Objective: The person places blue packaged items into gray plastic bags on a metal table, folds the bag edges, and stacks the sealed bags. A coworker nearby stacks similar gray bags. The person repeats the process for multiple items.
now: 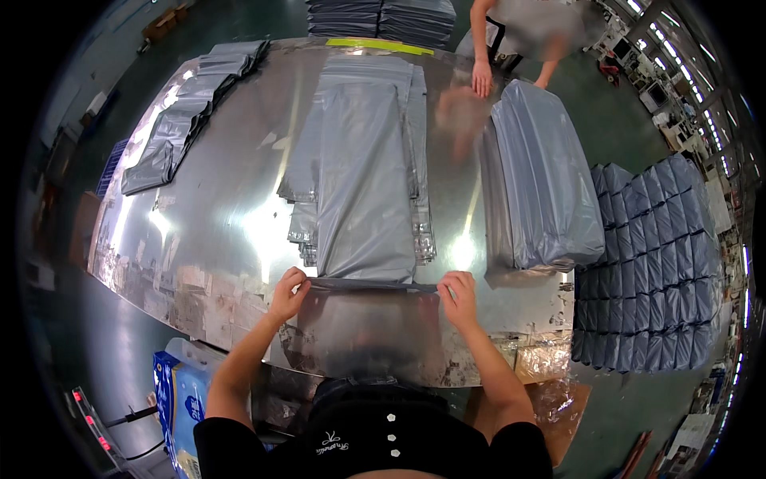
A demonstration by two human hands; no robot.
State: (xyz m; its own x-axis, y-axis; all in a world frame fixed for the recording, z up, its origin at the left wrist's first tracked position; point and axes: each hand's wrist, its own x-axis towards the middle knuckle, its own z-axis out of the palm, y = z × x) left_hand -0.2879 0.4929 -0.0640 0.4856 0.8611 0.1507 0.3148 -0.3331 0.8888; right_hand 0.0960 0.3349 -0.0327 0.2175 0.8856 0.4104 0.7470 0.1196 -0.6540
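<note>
A long grey plastic bag (363,184) lies lengthwise on the shiny metal table (215,231), over other grey plastic bags (302,172) whose edges fan out unevenly on both sides. Its near end makes a dark, straight strip along the side closest to me. At the left corner of that strip, my left hand (290,294) pinches the plastic. My right hand (457,298) pinches the opposite corner, so the edge is stretched between them. Both forearms reach in from below.
A thick stack of folded grey bags (550,180) stands at the table's right. More bags (191,112) lie along the left edge. Bundles are piled beyond the right side (658,263) and the far edge (383,20). Across the table, a person's hand (481,78) hangs near the stack.
</note>
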